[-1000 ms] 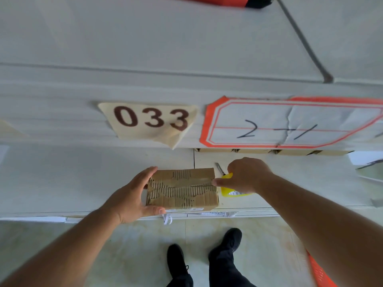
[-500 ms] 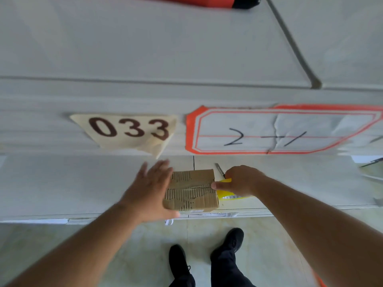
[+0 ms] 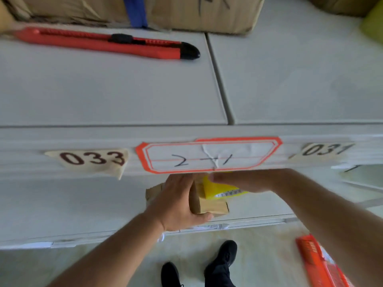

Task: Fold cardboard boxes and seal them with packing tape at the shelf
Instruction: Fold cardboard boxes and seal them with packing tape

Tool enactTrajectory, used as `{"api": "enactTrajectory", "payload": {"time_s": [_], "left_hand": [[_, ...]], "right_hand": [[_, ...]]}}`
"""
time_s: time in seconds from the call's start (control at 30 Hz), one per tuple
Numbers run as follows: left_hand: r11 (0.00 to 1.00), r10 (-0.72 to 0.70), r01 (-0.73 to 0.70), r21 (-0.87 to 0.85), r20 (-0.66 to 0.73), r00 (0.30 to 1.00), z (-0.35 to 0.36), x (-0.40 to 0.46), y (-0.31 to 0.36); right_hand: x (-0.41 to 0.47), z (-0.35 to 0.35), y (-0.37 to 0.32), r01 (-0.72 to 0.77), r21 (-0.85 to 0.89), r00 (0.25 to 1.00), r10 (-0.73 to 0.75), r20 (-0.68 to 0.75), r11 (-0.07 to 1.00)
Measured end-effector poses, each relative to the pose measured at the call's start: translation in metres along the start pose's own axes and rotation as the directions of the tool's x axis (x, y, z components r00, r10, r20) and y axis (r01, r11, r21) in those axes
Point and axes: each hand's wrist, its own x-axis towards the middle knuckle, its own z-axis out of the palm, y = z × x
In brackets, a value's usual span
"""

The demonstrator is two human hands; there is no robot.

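Note:
A small brown cardboard box (image 3: 209,206) sits on the lower white shelf (image 3: 72,208), turned so one side faces up. My left hand (image 3: 176,204) grips it from the left, thumb under its near edge. My right hand (image 3: 244,181) holds a yellow tape dispenser (image 3: 219,189) against the box's top right. The fingertips of both hands are partly hidden under the upper shelf's front edge.
The upper shelf (image 3: 124,94) carries a red utility knife (image 3: 103,43) and a large brown carton (image 3: 186,13) at the back. Labels 033 (image 3: 91,158), 2-1 (image 3: 207,158) and 031 (image 3: 323,150) hang on its edge. An orange crate (image 3: 319,264) stands on the floor at right, near my black shoes (image 3: 221,257).
My left hand slid over the box and now grips it, tipping it. The yellow dispenser moved up over the box. The view tilted up, showing the upper shelf's top.

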Motion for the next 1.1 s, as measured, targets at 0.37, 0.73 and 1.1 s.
{"api": "enactTrajectory", "payload": {"time_s": [0.37,0.73,1.1], "left_hand": [[0.989,-0.068,0.072,-0.128,0.040,0.997,-0.031,-0.064,-0.062],[0.985,-0.141,0.150,-0.085,0.104,0.985,-0.028,-0.068,-0.070],[0.979,-0.181,0.191,-0.070,0.131,0.975,-0.032,-0.069,-0.066]], "right_hand": [[0.000,0.062,-0.117,0.114,-0.586,0.962,-0.237,-0.137,0.802],[-0.003,-0.003,-0.030,-0.290,-0.656,0.938,0.072,-0.338,0.697],[0.024,0.009,0.012,-0.298,-0.674,0.912,-0.007,-0.410,0.676]]}}
